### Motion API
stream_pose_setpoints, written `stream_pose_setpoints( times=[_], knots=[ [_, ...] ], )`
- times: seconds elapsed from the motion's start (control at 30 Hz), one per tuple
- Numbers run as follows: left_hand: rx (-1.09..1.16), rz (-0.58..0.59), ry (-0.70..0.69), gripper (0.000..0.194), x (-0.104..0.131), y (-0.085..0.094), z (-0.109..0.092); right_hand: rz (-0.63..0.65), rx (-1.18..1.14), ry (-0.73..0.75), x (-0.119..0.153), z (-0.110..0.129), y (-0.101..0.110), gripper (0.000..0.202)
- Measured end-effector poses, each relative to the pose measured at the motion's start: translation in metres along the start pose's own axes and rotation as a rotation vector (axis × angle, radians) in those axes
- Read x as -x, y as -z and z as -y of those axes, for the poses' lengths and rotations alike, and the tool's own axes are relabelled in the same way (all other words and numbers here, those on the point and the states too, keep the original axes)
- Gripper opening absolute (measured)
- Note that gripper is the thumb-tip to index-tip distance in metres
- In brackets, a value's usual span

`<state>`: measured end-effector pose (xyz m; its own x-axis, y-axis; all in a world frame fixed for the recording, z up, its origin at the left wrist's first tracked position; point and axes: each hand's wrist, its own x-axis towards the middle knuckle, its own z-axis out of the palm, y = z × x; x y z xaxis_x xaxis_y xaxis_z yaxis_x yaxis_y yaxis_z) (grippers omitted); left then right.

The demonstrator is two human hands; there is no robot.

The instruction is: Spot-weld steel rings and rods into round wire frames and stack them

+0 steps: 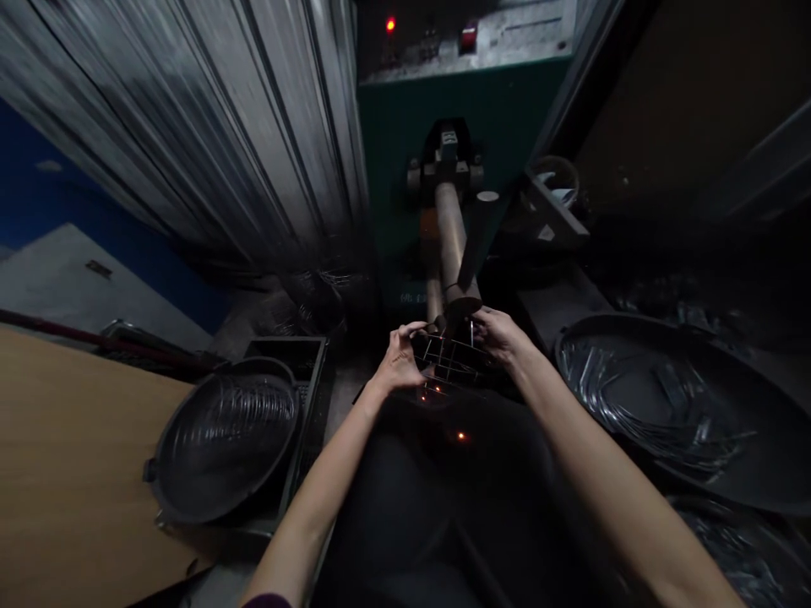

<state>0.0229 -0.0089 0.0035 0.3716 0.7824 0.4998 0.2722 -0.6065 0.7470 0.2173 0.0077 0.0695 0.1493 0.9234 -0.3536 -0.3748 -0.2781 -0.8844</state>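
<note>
A small wire rack [448, 359] of thin curved and straight wires hangs between my two hands. My left hand [400, 359] is closed on its left side, thumb below and fingers above. At its right side, my right hand [499, 333] pinches the rack near a short upright wire. Directly above is the end of a thick metal arm of a welding machine [451, 232], with a thinner rod beside it. Whether the rack touches the metal tips is too dark to tell. Orange sparks [461, 436] glow below the rack, over dark cloth.
A round dark tray [170, 473] with curved wires stands at left on a crate [322, 359]. To the right, a larger tray [753, 473] holds loose wires. The green machine body [393, 127] rises ahead, with corrugated metal sheeting [253, 110] beside it.
</note>
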Motion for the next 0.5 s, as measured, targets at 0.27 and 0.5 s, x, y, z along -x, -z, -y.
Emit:
stream_pose_setpoints(
  times=[0.27, 0.5],
  knots=[
    [-0.041, 0.003, -0.001, 0.086, 0.004, 0.001, 0.009, 0.003, 0.023, 0.092, 0.007, 0.003, -0.009, 0.027],
    [-0.002, 0.001, 0.005, 0.093, 0.004, 0.004, 0.014, 0.085, -0.019, 0.143, 0.005, -0.005, -0.014, 0.035]
  ],
)
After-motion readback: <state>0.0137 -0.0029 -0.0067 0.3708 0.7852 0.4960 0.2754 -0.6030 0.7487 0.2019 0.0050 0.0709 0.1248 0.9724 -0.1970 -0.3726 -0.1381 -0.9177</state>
